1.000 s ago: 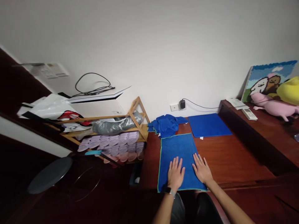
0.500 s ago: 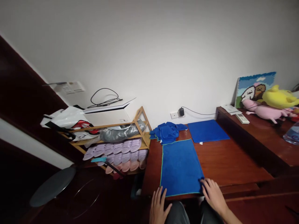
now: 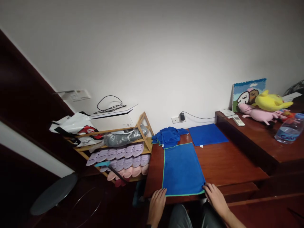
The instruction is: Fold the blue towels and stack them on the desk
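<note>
In the head view, shows one green-edged blue towel [image 3: 181,171] lying flat, just beyond and between the two hands; farther beyond, one crumpled blue cloth heap [image 3: 169,136], one flat blue cloth [image 3: 208,135]. Touches the towel's near corners with left hand [image 3: 157,202] half-open, fingers together, and right hand [image 3: 215,197] half-open, fingers bent. Cannot tell any pinch beneath the fingertips. Well right of both, shows one water bottle [image 3: 288,130].

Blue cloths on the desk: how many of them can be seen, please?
3: a green-edged cloth spread in front, a crumpled cloth behind it, and a smooth rectangular cloth to the back right. The crumpled heap may hide more.
</note>
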The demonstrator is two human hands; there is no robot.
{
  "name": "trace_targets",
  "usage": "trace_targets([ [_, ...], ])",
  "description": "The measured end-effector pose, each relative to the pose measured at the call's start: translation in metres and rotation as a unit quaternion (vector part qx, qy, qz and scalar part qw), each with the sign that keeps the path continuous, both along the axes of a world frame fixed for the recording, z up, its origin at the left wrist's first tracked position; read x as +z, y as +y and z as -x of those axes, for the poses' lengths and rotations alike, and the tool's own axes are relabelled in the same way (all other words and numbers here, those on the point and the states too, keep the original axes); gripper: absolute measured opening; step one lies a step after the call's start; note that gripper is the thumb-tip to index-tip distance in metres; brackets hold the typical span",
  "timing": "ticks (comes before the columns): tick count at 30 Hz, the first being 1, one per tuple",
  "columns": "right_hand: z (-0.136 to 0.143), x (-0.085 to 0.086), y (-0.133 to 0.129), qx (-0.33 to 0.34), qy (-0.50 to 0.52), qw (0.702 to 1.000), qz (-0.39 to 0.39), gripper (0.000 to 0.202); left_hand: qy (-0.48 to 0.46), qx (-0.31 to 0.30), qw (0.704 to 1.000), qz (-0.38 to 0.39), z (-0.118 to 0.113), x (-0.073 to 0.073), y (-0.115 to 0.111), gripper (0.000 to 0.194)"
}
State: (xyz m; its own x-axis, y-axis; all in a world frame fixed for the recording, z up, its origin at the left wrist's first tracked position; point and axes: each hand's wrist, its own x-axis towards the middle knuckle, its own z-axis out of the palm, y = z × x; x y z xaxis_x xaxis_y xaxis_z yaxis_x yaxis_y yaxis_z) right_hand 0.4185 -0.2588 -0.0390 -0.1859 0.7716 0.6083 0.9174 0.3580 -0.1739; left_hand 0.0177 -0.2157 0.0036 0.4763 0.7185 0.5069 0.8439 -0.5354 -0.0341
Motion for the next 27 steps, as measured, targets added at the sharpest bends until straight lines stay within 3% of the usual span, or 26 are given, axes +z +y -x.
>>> trace_targets([
  [2, -0.001, 0.023, -0.001, 0.027, 0.048, 0.998, 0.011, 0.030, -0.010, 0.010, 1.000, 0.017, -0.003, 0.018, -0.001, 0.044],
  [5, -0.011, 0.070, -0.002, 0.064, 0.117, 0.991, 0.014, 0.031, -0.039, 0.008, 0.999, 0.028, -0.010, 0.058, -0.002, 0.037],
  [12, -0.064, 0.201, -0.012, 0.126, 0.207, 0.970, 0.024, 0.033, -0.139, -0.076, 0.987, -0.013, -0.030, 0.190, -0.006, 0.031],
  [16, -0.094, 0.268, -0.027, 0.105, 0.228, 0.968, -0.017, 0.030, -0.174, -0.137, 0.974, -0.036, -0.044, 0.263, -0.010, 0.024],
  [20, -0.114, 0.329, -0.049, 0.074, 0.255, 0.963, -0.040, 0.028, -0.196, -0.179, 0.964, 0.015, -0.059, 0.326, -0.018, 0.014],
  [24, -0.130, 0.377, -0.079, 0.051, 0.309, 0.950, -0.017, 0.030, -0.202, -0.212, 0.951, 0.096, -0.074, 0.373, -0.028, 0.009],
  [27, -0.145, 0.392, -0.090, 0.040, 0.365, 0.929, 0.050, 0.038, -0.205, -0.217, 0.939, 0.170, -0.090, 0.387, -0.023, 0.009],
])
